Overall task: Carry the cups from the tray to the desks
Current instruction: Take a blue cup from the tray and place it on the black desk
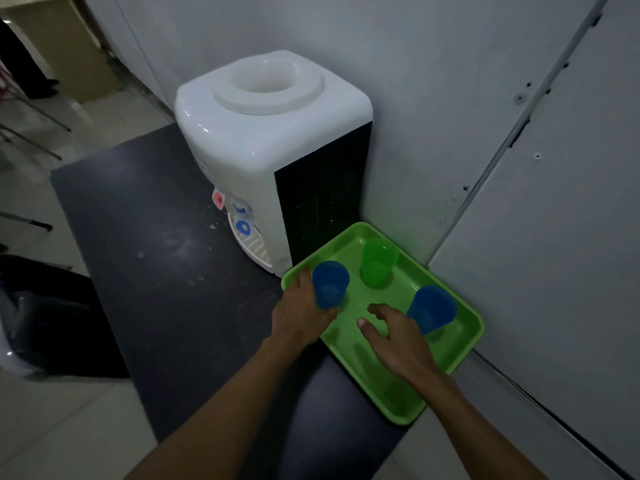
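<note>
Currently both hands are over the bright green rectangular plastic tray (446,367), which sits on the dark matte tabletop (156,258), angled into the corner by the grey wall panel (554,237) and just beside the white tabletop water dispenser (249,140). Three plastic cups stand upright on the tray: a blue tumbler at the near-left (329,284), a translucent green tumbler (378,262) further back toward the dispenser, and a second blue tumbler (431,308) on the right side. Left hand (301,313) is wrapped around the near-left blue tumbler, thumb showing at the cup's base, fingers behind it at the tray's left rim; the cup's base is hidden by the hand, so cannot tell if it is off the tray floor. Right hand (394,337) hovers above the tray middle, fingers loosely spread and slightly bent, holding nothing; its fingertips are near the right blue tumbler but contact is not clear. Green tumbler stands apart from both hands. Dispenser has a pink tap (219,199) and a blue tap (242,226) over a white drip tray (254,249), all on the side facing left. Pale tiled floor (69,427) shows at the left, with a dark object (52,317) lying on it beside the table.
</note>
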Motion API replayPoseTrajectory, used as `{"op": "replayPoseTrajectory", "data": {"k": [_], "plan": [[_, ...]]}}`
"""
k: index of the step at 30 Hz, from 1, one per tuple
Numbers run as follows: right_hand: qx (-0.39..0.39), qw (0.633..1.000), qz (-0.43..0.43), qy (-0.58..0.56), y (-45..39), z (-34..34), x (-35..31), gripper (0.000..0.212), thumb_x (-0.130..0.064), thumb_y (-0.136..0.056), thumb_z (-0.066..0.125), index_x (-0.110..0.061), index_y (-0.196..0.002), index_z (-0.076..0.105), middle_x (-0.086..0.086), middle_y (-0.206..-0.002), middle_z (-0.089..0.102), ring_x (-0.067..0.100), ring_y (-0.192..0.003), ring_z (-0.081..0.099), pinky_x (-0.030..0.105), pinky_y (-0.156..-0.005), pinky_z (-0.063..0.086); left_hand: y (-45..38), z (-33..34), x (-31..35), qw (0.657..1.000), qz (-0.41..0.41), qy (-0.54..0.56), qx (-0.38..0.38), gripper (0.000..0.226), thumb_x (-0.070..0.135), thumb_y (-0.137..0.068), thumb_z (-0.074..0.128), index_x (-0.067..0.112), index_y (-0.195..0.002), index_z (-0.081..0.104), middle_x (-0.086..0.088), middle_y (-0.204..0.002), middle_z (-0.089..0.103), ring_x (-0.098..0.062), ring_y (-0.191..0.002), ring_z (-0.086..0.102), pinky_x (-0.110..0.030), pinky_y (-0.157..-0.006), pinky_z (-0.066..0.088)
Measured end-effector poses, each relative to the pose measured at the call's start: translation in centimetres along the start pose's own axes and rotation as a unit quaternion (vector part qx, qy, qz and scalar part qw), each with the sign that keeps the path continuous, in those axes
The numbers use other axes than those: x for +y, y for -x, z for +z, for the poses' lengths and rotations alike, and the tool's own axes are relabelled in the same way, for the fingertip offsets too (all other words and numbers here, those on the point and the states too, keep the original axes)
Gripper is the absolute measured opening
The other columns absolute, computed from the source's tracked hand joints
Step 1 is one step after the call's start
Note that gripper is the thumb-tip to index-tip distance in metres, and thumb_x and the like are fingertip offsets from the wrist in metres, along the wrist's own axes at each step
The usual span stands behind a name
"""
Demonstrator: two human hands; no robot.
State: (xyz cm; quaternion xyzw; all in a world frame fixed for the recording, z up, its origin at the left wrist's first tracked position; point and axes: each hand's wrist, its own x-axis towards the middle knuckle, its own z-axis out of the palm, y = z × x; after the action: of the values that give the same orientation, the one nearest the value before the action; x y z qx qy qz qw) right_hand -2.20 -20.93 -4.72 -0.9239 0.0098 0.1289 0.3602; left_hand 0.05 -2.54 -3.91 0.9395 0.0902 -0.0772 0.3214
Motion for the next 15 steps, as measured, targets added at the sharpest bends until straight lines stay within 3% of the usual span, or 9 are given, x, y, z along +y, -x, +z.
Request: {"op": "replayPoseTrajectory", "data": {"k": [8,15], "plan": [[-0.018,0.999,0.01,-0.03,-3.7,0.5,1.5,0.049,-0.049,-0.093,0.055,-0.019,-0.131,0.056,0.004,-0.132,0.063,0.018,-0.119,0.058,0.039,-0.097,0.05,-5.0,2.9,-0.2,0.999,-0.012,-0.037,-0.023,0.111,0.047,-0.058,0.084,0.013,-0.146,0.025,-0.013,-0.141,0.045,-0.034,-0.126,0.047,-0.047,-0.093,0.047],[-0.021,0.998,0.021,-0.05,-4.3,0.6,2.0,0.047,-0.047,-0.093,0.056,-0.019,-0.131,0.057,0.003,-0.13,0.064,0.016,-0.116,0.06,0.038,-0.096,0.05,-5.7,3.5,-0.6,1.0,0.0,0.0,0.02,0.084,0.042,-0.061,0.083,0.016,-0.131,0.043,-0.008,-0.127,0.056,-0.027,-0.115,0.054,-0.035,-0.082,0.045]]}}
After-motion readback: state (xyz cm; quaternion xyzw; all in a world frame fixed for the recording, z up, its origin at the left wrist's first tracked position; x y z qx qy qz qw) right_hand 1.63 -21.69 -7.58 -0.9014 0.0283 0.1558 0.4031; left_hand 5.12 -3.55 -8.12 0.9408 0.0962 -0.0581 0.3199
